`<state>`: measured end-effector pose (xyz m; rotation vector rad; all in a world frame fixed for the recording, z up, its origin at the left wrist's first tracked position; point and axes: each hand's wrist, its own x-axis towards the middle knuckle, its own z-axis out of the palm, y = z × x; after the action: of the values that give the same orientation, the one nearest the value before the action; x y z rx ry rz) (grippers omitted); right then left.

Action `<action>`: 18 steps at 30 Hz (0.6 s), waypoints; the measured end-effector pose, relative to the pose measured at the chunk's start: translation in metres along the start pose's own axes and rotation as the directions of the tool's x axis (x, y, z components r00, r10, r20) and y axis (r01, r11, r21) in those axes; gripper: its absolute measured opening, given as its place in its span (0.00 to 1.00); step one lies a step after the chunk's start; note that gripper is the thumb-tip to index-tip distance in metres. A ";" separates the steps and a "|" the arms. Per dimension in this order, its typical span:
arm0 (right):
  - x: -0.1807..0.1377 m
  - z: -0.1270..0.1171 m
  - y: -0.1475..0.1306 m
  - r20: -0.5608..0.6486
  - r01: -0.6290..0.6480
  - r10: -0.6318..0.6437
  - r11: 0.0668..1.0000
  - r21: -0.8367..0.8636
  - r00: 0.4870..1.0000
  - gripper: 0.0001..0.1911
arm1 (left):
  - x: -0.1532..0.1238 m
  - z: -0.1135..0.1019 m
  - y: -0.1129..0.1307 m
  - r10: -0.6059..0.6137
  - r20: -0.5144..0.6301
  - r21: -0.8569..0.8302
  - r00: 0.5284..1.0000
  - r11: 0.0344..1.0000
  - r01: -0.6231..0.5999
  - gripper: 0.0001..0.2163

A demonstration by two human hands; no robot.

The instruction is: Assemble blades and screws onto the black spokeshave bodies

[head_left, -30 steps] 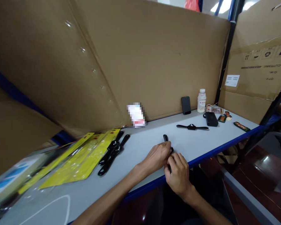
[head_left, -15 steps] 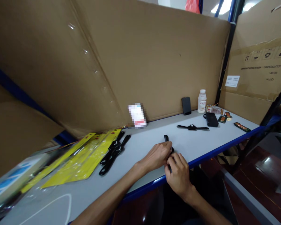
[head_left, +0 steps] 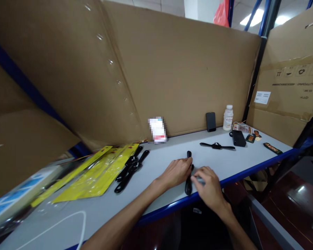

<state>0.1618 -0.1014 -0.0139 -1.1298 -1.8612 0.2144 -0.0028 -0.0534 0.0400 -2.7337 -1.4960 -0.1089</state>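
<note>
A black spokeshave [head_left: 188, 187] stands lengthwise near the table's front edge, one handle pointing at me and the other away. My left hand [head_left: 178, 171] is closed around its middle, so the centre of the tool is hidden. Just to the right, apart from the tool, my right hand [head_left: 210, 185] pinches a small grey flat piece [head_left: 200, 180], blurred by motion. Beyond them lies another spokeshave [head_left: 217, 146], set crosswise. More black spokeshaves [head_left: 131, 170] rest side by side to the left, against yellow-backed clear packets [head_left: 99, 177].
A pixelated white card or screen [head_left: 158, 130] leans on the cardboard wall [head_left: 187, 80]. A black phone-like object [head_left: 210, 122], a bottle [head_left: 227, 118], a black case [head_left: 238, 138] and small dark packets [head_left: 272, 148] stand or lie at the right. A white cable [head_left: 67, 217] runs front left.
My right hand has come away from the spokeshave to the right, with the small grey piece in its fingers. The near handle is uncovered. My left hand stays on the tool.
</note>
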 end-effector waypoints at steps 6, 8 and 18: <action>0.025 -0.035 0.056 -0.100 -0.165 0.148 0.970 -0.181 0.984 0.09 | 0.003 -0.007 -0.010 -0.091 0.012 0.070 0.996 0.994 0.090 0.08; 0.026 -0.039 0.067 -0.146 -0.180 0.160 0.974 -0.136 0.976 0.10 | 0.003 -0.007 -0.012 -0.098 0.014 0.075 0.995 0.992 0.097 0.09; 0.021 -0.030 0.074 -0.110 -0.210 0.197 0.970 -0.119 0.974 0.07 | 0.004 -0.021 -0.039 -0.396 -0.177 0.130 0.901 0.898 0.420 0.14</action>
<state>0.2272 -0.0525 -0.0247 -1.3988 -1.6923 0.1523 -0.0349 -0.0302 0.0604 -2.1944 -1.9145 -0.1781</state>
